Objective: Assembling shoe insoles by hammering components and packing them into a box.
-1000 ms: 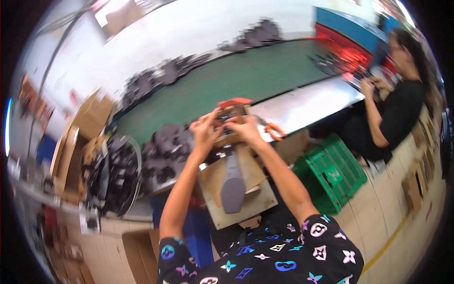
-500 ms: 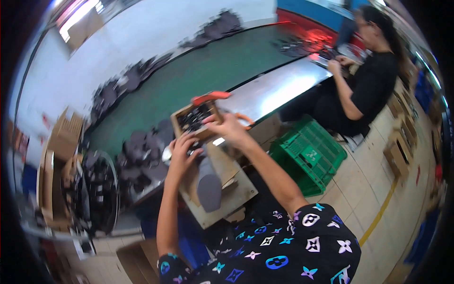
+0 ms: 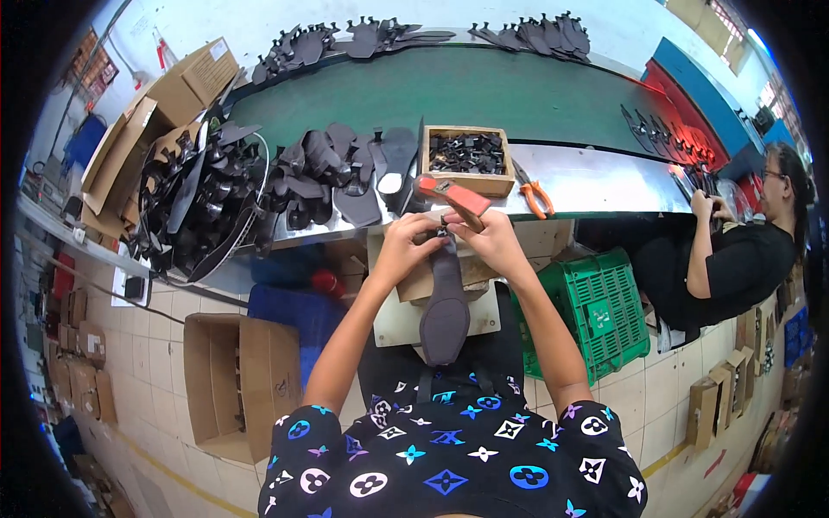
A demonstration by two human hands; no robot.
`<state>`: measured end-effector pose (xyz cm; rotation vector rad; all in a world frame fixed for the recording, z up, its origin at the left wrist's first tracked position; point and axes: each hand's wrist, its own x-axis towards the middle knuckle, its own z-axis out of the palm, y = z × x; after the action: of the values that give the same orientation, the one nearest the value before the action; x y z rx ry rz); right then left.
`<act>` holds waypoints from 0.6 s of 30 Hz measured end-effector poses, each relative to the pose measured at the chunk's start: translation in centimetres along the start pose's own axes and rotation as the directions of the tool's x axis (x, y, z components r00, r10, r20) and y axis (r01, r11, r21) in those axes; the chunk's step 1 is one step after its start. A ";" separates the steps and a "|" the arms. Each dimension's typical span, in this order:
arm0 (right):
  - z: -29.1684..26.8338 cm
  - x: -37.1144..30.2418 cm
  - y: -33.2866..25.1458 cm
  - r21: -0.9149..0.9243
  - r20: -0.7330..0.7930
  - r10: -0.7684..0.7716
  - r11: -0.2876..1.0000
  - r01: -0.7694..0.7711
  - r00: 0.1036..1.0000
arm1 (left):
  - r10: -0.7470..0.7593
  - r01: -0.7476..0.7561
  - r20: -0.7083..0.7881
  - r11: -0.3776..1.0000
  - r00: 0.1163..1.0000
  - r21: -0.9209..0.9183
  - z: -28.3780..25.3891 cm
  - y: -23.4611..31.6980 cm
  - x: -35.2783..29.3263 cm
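Observation:
A dark grey shoe sole (image 3: 446, 319) lies lengthwise over a block on a pale work stand (image 3: 393, 321), its wide end toward me. At its far, narrow end, my left hand (image 3: 409, 248) is closed, thumb and fingers pinching around a small black piece (image 3: 443, 228). My right hand (image 3: 496, 245) has a hammer (image 3: 454, 197) with a red head and wooden handle in its grip. Its fingertips also meet the small black piece. The hammer head points away to the left, above the bench edge. Fingers partly hide the piece and the sole's narrow end.
Just beyond stands a wooden box (image 3: 471, 183) of small black pieces, with orange-handled pliers (image 3: 537, 197) to its right. Dark soles (image 3: 328, 164) are heaped at left. A green crate (image 3: 596, 315) sits on the floor at right, near a seated co-worker (image 3: 734, 250).
My view has swung round to face the bench. My right hand, with the hammer, has come back from the wooden box to the sole's narrow end, where both hands now meet.

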<state>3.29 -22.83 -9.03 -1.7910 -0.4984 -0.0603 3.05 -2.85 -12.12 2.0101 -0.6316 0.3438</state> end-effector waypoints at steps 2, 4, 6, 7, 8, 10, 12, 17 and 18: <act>0.3 0.1 0.1 -0.077 0.033 0.001 0.997 0.002 0.999 | 0.009 -0.008 -0.023 0.999 1.000 0.040 0.2 -0.5 -0.3; 0.3 0.1 0.0 -0.110 0.043 -0.005 0.994 0.010 0.999 | -0.002 0.002 -0.024 1.000 1.000 0.009 0.3 -0.9 -0.4; 0.3 -0.1 -0.2 -0.089 0.049 -0.079 0.992 0.083 0.996 | 0.003 -0.002 -0.046 0.999 0.999 0.036 0.5 -1.2 -0.5; 0.2 -0.2 -0.3 -0.093 0.050 -0.079 0.992 0.083 0.996 | 0.004 -0.003 -0.055 0.999 0.998 0.033 0.5 -1.3 -0.5; 0.2 -0.3 -0.2 -0.118 0.048 -0.138 0.983 0.143 0.989 | 0.001 0.001 -0.062 1.000 0.998 0.029 0.6 -1.3 -0.5; 0.2 -0.6 0.0 -0.147 0.048 -0.196 0.969 0.201 0.979 | -0.001 0.003 -0.069 1.000 0.998 0.022 0.6 -1.1 -0.4; 0.3 -0.6 0.2 -0.230 0.064 -0.265 0.934 0.272 0.962 | 0.037 -0.039 -0.070 0.999 0.997 -0.019 0.4 -0.8 -0.2; 0.4 -1.5 -1.7 -0.287 -0.016 -0.101 0.954 0.092 0.995 | -0.133 0.131 -0.002 0.975 0.991 -0.178 -0.3 -0.3 0.0; 0.4 -1.9 -2.5 -0.255 -0.076 -0.029 0.967 0.009 0.997 | -0.134 0.133 0.005 0.977 0.991 -0.164 -0.4 -0.3 0.1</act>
<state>0.56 -22.51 -7.41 -2.0268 -0.4669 -0.2163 3.30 -2.37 -12.11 1.8813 -0.5013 0.2097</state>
